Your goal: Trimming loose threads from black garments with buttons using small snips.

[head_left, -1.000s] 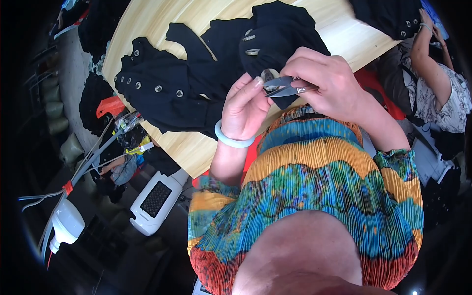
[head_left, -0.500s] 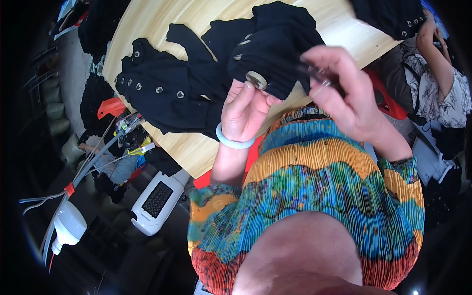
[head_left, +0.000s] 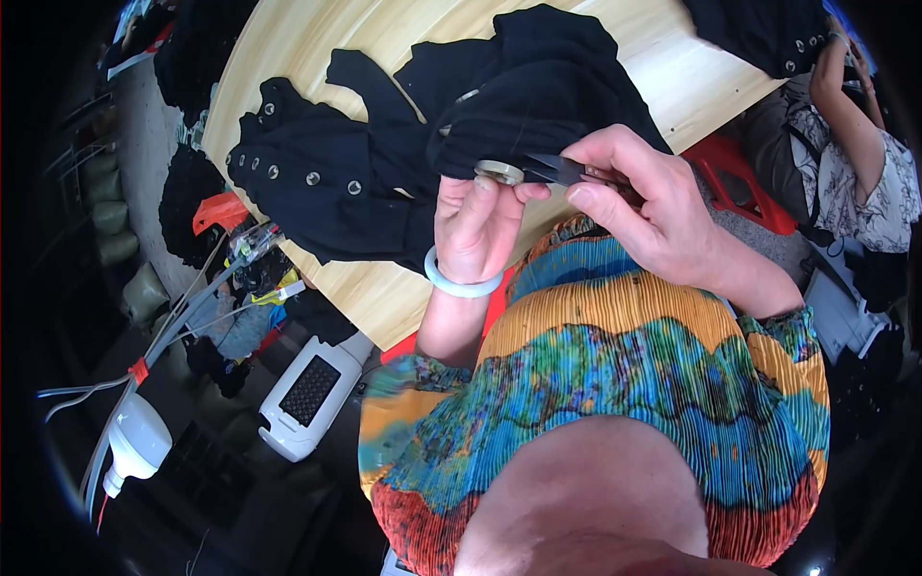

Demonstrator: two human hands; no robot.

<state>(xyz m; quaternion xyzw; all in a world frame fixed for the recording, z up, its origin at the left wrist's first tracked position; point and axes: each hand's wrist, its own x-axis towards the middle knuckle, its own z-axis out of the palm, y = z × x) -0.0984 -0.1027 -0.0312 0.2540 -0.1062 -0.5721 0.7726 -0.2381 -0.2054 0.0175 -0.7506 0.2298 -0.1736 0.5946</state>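
Note:
A black garment (head_left: 384, 163) with a row of metal snap buttons lies bunched on a pale wooden table (head_left: 365, 288). My left hand (head_left: 475, 226), with a pale bangle at its wrist, pinches a fold of the garment and holds a round metal button (head_left: 499, 172) at its fingertips. My right hand (head_left: 643, 202) grips small dark thread snips (head_left: 562, 170), whose blades point left and touch the cloth right beside the button.
Another person (head_left: 855, 144) in a patterned top sits at the far right by more black cloth (head_left: 759, 29). A red stool (head_left: 744, 182) stands beside the table. On the floor to the left lie a white box-shaped device (head_left: 312, 394), cables, an orange bag (head_left: 219, 211) and dark bundles.
My right hand swung away to the right with the snips, then came back, and the blades now sit at the button. My left hand has turned the button upward.

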